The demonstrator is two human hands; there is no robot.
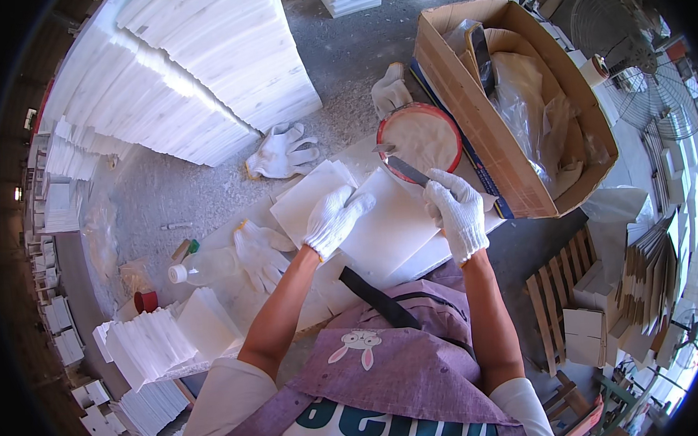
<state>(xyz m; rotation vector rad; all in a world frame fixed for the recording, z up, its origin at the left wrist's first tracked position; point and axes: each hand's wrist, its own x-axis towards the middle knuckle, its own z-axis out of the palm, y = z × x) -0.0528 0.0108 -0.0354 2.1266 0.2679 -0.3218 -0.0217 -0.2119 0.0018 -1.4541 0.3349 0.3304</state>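
My right hand, in a white knit glove, grips a putty knife with a dark flat blade. The blade points up and left over the near rim of a red-edged tub of pale beige paste. Also gloved, my left hand rests on white tiles with its fingers stretched out. One white tile lies between my hands. A second tile shows beyond my left hand. A second small blade sticks out at the tub's left rim.
Tall stacks of white slabs stand at the far left. Loose gloves and a clear bottle lie about the table. A cardboard box holding plastic wrap borders the tub on the right. More tiles stand at near left.
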